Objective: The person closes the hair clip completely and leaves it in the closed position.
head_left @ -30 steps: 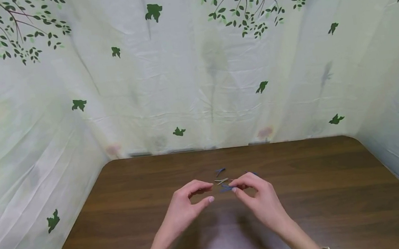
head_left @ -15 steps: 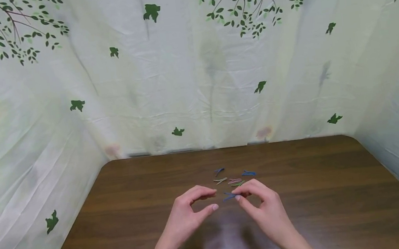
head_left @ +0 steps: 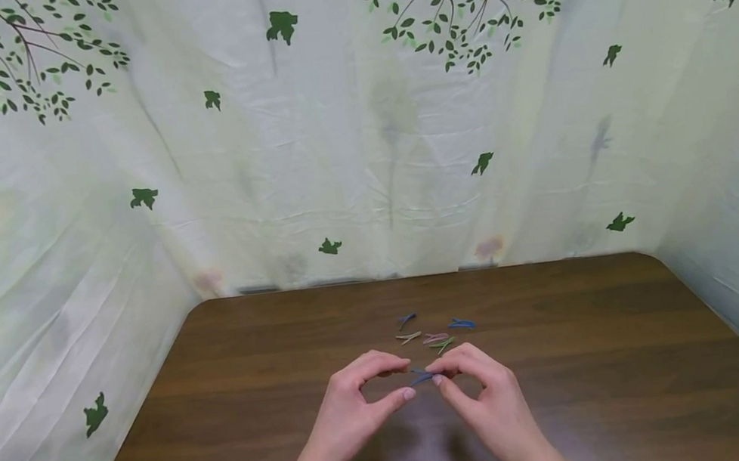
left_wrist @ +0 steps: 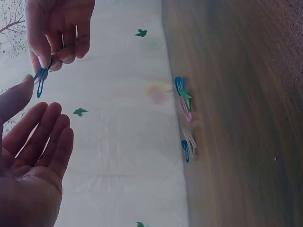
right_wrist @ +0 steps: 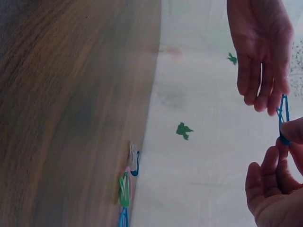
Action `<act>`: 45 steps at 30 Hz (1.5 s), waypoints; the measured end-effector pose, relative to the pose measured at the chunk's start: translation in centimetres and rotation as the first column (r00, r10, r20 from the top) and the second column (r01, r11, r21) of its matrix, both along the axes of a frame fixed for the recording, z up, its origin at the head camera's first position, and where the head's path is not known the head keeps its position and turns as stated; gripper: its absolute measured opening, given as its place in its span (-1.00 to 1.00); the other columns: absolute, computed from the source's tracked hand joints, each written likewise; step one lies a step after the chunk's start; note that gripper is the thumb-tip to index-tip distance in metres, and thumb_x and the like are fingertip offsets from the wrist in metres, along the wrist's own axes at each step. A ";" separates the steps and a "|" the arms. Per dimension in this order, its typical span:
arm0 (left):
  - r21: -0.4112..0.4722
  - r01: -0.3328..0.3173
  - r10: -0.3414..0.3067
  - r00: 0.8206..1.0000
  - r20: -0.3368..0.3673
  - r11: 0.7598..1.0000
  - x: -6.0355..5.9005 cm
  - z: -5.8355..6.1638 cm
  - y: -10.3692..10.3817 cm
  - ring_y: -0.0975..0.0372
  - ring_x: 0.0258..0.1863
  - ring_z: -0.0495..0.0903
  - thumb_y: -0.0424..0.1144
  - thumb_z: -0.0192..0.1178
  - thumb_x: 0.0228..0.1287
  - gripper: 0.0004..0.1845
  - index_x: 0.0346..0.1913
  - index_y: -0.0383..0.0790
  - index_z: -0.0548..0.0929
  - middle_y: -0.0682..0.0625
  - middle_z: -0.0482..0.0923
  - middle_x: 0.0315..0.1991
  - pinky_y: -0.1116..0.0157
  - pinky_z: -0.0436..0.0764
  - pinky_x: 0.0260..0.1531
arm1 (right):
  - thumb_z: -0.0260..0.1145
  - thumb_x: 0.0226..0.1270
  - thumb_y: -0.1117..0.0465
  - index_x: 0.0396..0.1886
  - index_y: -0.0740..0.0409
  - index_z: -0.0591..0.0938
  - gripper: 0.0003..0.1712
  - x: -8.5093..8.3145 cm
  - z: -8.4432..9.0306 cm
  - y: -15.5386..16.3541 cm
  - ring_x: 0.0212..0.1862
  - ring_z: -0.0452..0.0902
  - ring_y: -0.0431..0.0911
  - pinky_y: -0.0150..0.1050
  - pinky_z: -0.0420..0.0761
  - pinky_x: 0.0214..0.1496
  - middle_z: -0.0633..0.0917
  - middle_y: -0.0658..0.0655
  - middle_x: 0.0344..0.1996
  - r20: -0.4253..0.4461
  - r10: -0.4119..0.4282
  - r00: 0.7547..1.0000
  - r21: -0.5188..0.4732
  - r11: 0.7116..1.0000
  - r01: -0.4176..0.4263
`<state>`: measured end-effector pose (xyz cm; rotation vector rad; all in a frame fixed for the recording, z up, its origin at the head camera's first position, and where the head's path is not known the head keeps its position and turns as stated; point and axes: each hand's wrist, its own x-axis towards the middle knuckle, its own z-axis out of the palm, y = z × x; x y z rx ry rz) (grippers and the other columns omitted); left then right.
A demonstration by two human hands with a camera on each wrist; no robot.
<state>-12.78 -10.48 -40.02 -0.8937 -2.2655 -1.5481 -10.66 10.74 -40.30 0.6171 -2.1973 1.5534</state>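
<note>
R hand pinches blue clip by one end, above the worktop, prob. so that other end is free toward L hand, which is relaxed & grips nothing.

I can pass over the brown wood-grain table outside the bare left hand and right hand; between them, a slim blue hair clip bars the gap. Ahead, small blue, pink, green and pale clips obstruct, then green-printed white cloth.
</note>
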 end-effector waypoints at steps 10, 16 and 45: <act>0.006 0.020 -0.020 0.999 -0.050 1.000 0.4 0.0 0.3 0.26 -0.09 0.63 -0.24 0.43 0.18 -0.74 -0.05 -0.07 0.73 0.13 0.67 -0.13 0.28 0.57 -0.03 | 0.37 0.31 0.34 -0.15 -0.09 0.72 -0.77 0.1 0.0 -0.2 -0.17 0.58 -0.18 -0.32 0.55 -0.06 0.65 -0.10 -0.25 -0.047 0.036 0.998 -0.004 0.999 -0.036; 0.039 0.002 0.001 0.997 -0.076 0.999 0.5 0.0 0.4 0.25 -0.15 0.65 -0.24 0.39 0.22 -0.81 -0.10 -0.11 0.75 0.12 0.68 -0.18 0.30 0.59 -0.08 | 0.39 0.27 0.39 -0.12 -0.07 0.73 -0.71 0.2 0.1 0.0 -0.17 0.59 -0.17 -0.31 0.59 -0.09 0.67 -0.10 -0.22 -0.090 0.070 0.993 0.002 0.998 -0.070; 0.241 0.234 -0.264 0.959 0.103 0.942 0.2 0.3 0.1 0.21 -0.30 0.63 -0.54 0.30 0.20 -0.87 -0.26 -0.28 0.73 -0.10 0.68 -0.35 0.32 0.60 -0.32 | 0.25 0.35 0.47 -0.18 0.17 0.69 -0.82 -0.2 0.2 0.7 -0.20 0.61 -0.04 -0.24 0.63 -0.15 0.70 0.17 -0.28 0.066 0.374 0.925 -0.221 0.909 -0.352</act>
